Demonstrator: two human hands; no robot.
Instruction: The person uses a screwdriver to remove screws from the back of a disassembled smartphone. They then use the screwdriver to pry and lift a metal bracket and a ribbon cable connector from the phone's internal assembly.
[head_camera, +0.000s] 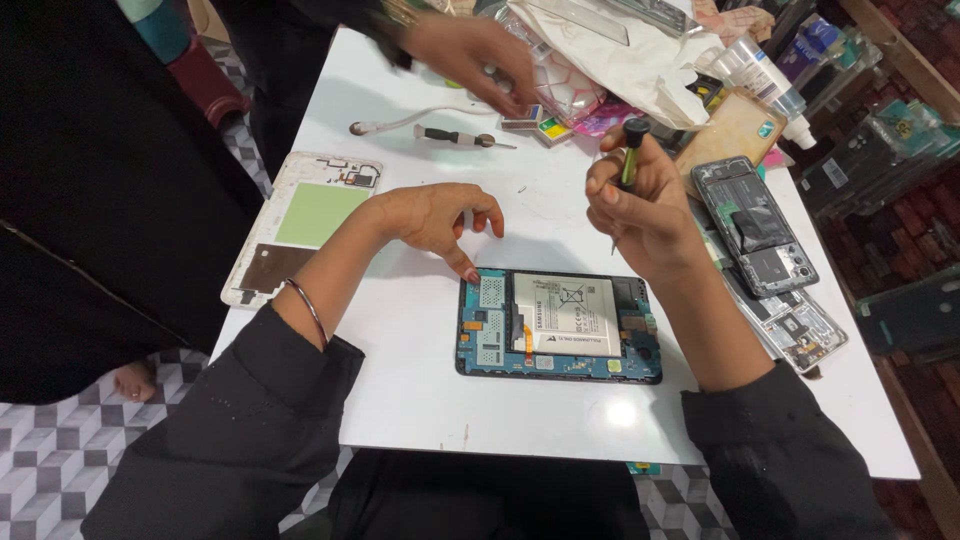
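White table, opened tablet below left fingers, screwdriver in right fingers

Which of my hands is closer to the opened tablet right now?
Left. Your left hand has a fingertip touching the opened tablet at its top left corner; your right hand is raised above its top edge, holding a screwdriver.

My right hand hides the screwdriver tip above the opened tablet; beyond it, a co-worker's hand blurs, its arm cut off.
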